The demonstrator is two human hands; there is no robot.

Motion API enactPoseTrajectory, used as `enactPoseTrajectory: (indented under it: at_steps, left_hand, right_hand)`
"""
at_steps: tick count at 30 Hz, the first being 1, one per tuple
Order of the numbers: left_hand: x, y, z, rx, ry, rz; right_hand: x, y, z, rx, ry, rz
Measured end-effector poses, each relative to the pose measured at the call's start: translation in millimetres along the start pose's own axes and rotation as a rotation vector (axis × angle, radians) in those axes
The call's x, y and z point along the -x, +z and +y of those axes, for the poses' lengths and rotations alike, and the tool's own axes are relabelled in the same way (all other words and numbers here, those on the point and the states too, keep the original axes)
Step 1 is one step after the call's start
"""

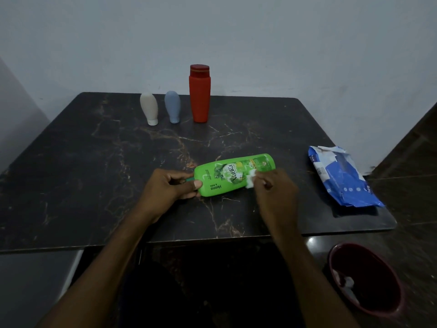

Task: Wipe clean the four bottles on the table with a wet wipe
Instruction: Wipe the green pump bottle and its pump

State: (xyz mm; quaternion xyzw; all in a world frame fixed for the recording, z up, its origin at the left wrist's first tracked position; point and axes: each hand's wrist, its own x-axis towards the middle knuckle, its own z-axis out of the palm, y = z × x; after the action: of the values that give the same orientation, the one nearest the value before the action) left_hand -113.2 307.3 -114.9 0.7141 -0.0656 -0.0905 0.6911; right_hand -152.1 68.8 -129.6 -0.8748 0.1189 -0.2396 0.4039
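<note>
Green bottle on its side near the table's front edge, cap end leftward. My left hand curls round that cap end. My right hand, knuckles up, pinches a wet wipe against the label. White bottle, blue bottle and red bottle stand along the back edge, with bare tabletop between them and my hands. Wipes pack by the right edge.

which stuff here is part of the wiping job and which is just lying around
Part of the job: green bottle, gripped by the left hand; wipe in the right hand; red bottle, blue bottle, white bottle; wipe pack.

Lying about: dark red bin on the floor, with white scraps inside.
</note>
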Motion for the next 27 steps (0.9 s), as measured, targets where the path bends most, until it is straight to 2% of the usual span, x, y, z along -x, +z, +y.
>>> enactPoseTrajectory:
  at_steps: [4,6,10,16,19,24,27]
  left_hand:
    - [0,0,-2,0.003,0.013,0.01]
    - [1,0,-2,-0.001,0.029,0.014]
    - [1,0,-2,-0.007,0.018,0.014]
    - [2,-2,-3,-0.015,0.019,-0.014]
    - [1,-1,-5,-0.014,0.024,-0.01]
    - [0,-2,-7,-0.027,0.029,0.03]
    - [-1,-2,-8,-0.025,0.031,0.03]
  right_hand:
    - [39,36,-38,-0.008,-0.291,-0.115]
    - [47,45,-46,-0.003,-0.366,-0.127]
    - [40,37,-35,-0.013,-0.336,-0.134]
    - [11,7,-10,-0.025,-0.026,-0.027]
    - [17,16,-22,-0.051,-0.056,-0.025]
    - [51,52,-52,-0.039,-0.308,-0.09]
    - [47,48,-45,-0.054,-0.295,-0.091]
